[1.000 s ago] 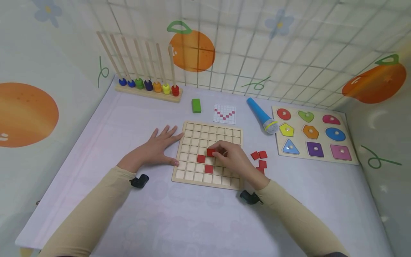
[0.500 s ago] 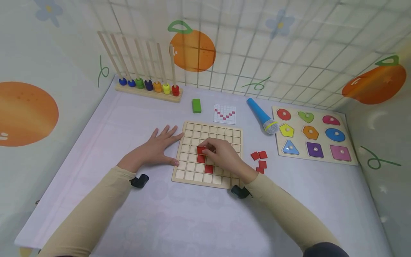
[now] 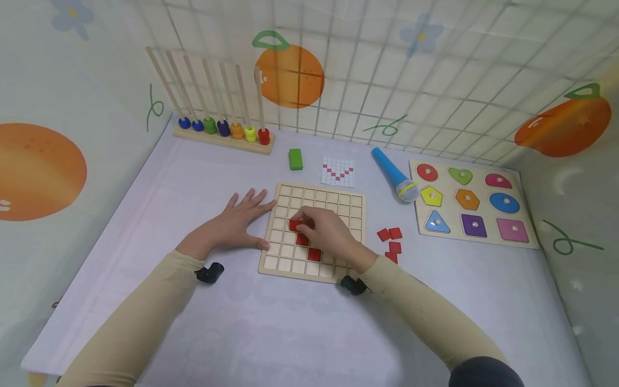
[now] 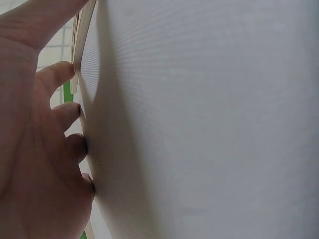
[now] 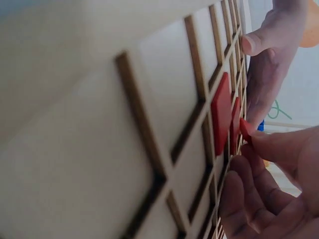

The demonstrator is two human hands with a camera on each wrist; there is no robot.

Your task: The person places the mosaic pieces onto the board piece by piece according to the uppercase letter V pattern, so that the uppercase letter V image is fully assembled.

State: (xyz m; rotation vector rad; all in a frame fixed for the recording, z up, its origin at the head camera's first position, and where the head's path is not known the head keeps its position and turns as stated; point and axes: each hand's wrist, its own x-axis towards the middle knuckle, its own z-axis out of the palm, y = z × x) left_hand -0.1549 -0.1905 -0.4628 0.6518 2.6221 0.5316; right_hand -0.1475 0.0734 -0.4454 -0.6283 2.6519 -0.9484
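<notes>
R hand [image 3: 326,228] pinching red tile [image 3: 294,226] over grid bd. [image 3: 287,251], nr L edge; L hand [image 3: 232,223] spread, touching same edge. Risk: tile released tilted may seat crooked; bd. could shift if nudged.

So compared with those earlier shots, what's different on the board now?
The right hand has moved left across the grid board, carrying the pinched red tile with it. Nothing was visibly let go or newly grasped. The left hand, the two set tiles and the loose tiles stayed put.
</notes>
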